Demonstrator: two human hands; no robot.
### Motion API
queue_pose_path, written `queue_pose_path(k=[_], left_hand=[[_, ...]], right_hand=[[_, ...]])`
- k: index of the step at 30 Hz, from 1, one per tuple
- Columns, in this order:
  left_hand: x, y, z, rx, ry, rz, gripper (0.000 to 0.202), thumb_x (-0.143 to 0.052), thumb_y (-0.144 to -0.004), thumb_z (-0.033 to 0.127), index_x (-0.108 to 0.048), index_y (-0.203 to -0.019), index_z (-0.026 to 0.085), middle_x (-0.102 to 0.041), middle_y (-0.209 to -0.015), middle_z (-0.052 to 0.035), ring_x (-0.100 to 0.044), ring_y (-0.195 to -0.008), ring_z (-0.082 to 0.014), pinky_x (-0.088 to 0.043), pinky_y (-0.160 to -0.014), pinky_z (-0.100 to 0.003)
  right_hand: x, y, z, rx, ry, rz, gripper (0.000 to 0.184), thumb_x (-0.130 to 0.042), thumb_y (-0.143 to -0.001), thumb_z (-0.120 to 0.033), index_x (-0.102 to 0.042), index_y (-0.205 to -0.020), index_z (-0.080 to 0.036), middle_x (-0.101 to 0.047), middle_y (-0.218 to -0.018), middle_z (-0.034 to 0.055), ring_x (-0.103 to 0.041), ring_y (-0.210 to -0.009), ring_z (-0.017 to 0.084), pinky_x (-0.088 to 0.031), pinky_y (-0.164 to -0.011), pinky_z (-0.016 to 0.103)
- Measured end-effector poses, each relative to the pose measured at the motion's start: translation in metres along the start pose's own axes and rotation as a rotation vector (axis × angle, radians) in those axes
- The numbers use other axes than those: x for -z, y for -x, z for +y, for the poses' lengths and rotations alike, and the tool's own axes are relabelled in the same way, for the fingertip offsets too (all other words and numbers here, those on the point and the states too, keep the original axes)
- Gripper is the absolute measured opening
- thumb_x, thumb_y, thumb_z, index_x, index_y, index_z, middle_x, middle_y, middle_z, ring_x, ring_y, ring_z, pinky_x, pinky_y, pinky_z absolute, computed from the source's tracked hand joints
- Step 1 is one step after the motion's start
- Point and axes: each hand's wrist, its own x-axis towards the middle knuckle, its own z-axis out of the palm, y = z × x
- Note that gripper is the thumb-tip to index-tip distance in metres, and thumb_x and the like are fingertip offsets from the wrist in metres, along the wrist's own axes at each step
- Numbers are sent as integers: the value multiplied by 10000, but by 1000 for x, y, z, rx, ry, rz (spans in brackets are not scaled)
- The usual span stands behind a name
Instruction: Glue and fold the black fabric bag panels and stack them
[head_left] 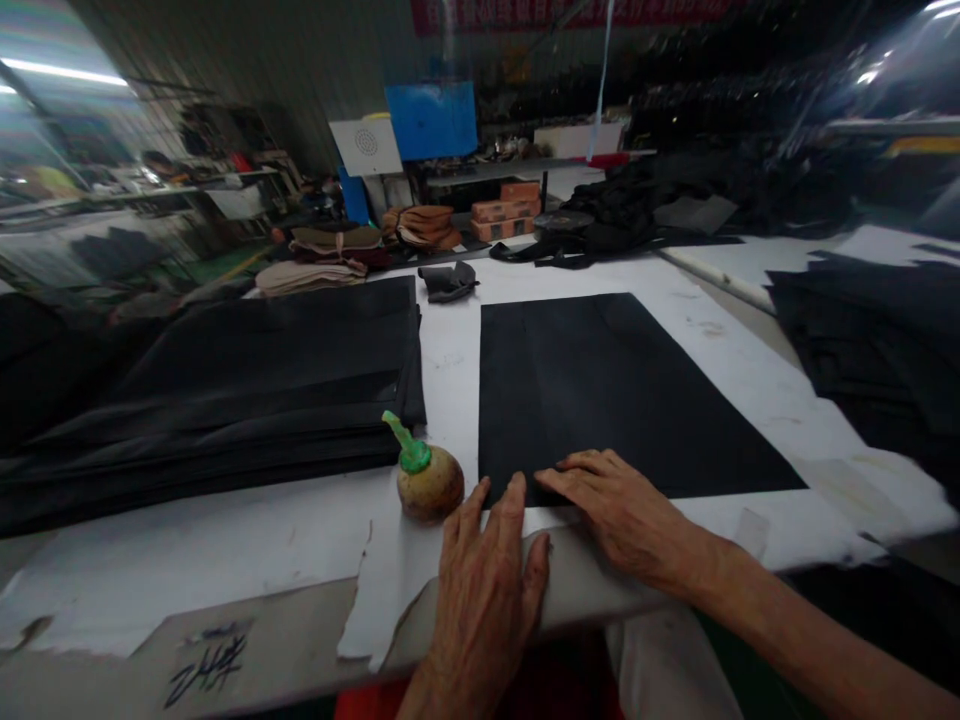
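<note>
A flat black fabric-like panel (pixel 600 390) lies on white paper in front of me. My left hand (pixel 487 570) rests at its near left corner, fingers spread, tips on the near edge. Beside it, my right hand (pixel 619 510) lies palm down on the same near edge, with its fingers stretched to the left and its thumb hidden. Neither hand grips anything that I can see. Just left of my left fingers stands a round, brownish squeeze bottle (pixel 431 487) with a bent green spout (pixel 409 445).
A stack of black panels (pixel 262 350) fills the left side. Dark pieces (pixel 885 350) lie at the right. Toward the back are a small dark scrap (pixel 448 282), folded brown cloth (pixel 421 228), orange-brown blocks (pixel 504 212) and heaped black straps (pixel 622 215). White paper (pixel 450 350) covers the table.
</note>
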Motion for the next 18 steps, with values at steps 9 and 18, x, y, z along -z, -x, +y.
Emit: queue_pose_path(k=[9, 18], left_hand=[[-2, 5, -7, -31, 138, 150, 401, -446, -903, 274, -438, -1278, 132, -617, -1132, -121, -567, -1032, -236, -486, -856, -380], [16, 36, -20, -81, 100, 97, 273, -490, -867, 185, -548, -1133, 169, -671, -1017, -69, -589, -1011, -228, -501, -824, -362]], right_hand=[[4, -2, -7, -42, -217, 211, 466, -372, -793, -36, -501, -1218, -175, -622, -1119, 76, -522, -1034, 194, -412, -906, 394], [3, 45, 1, -157, -124, 448, 346, -386, -848, -91, -559, -1114, -229, -630, -1058, 70, -577, -992, 209, -483, -831, 399]])
